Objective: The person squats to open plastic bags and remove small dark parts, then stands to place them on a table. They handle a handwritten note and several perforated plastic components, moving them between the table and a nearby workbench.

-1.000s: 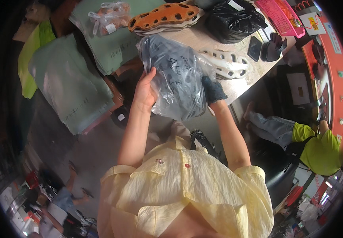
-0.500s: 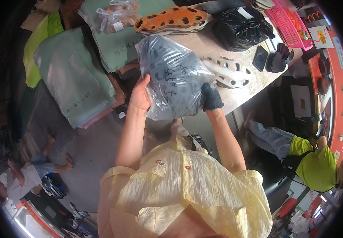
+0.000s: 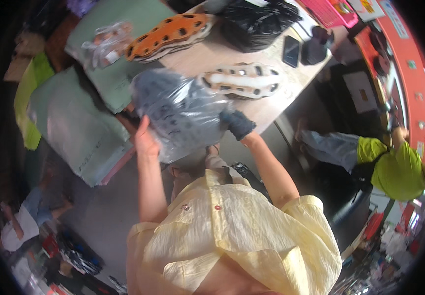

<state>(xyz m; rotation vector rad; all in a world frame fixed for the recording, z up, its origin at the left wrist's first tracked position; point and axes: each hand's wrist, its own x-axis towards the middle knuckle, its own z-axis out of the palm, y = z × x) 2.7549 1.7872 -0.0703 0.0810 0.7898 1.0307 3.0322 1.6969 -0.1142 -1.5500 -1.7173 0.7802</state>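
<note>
Wooden table (image 3: 266, 105) | both hands gripping clear plastic bag (image 3: 183, 110) of grey items

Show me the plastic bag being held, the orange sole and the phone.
plastic bag (image 3: 183, 115), head view, middle of its clear front
orange sole (image 3: 168, 30), head view, centre of its top
phone (image 3: 291, 50), head view, middle of its dark screen

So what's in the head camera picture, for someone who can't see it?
A person in a yellow shirt holds a clear plastic bag of dark shoes with both hands, left hand bare, right hand gloved, beside a table with pale and orange shoes.
</note>
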